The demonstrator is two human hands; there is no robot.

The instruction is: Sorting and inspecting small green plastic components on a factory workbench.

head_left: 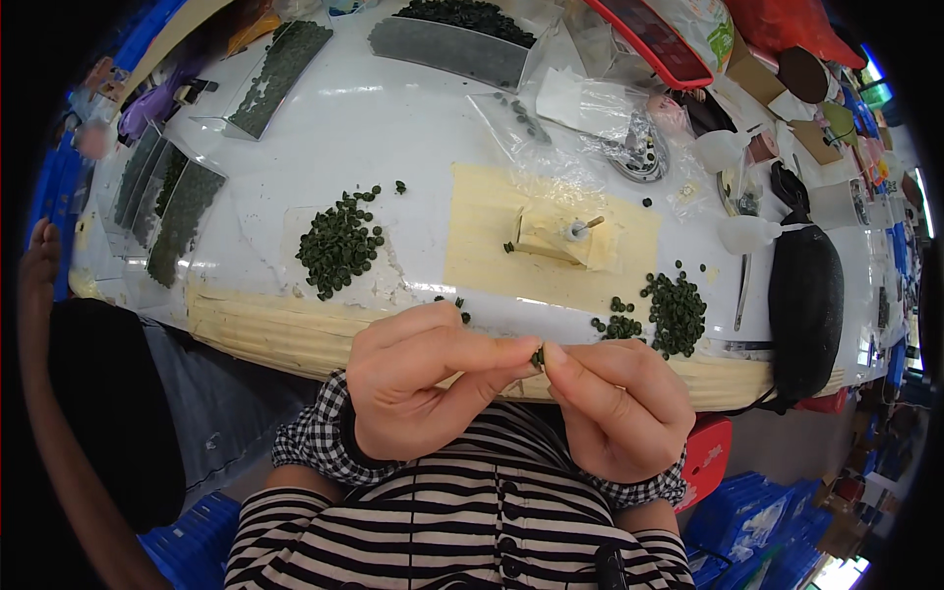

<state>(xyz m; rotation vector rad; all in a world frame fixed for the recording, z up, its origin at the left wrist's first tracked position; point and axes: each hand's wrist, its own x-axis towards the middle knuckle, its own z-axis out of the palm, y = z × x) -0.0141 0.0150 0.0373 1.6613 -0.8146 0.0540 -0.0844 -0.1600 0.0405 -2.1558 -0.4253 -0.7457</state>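
In front of my chest, my left hand [418, 383] and my right hand [627, 401] meet fingertip to fingertip. Both are closed in a pinch on a small dark green disc-like piece [538, 358], mostly covered by the thumbs and fingers. A few similar pieces [465, 317] lie on the table just beyond my left hand. Beyond my right hand sit a large pile of green pieces [677, 315] and a smaller cluster [619, 325]. Another large pile [337, 246] lies farther to the left.
A tape-wrapped block [551, 236] with an upright peg stands on a yellow taped patch [482, 246]. Clear bins of green pieces [462, 49] line the far edge. A black cushion-like bundle [808, 305] and tweezers [742, 292] lie right. Another person's arm [44, 344] shows left.
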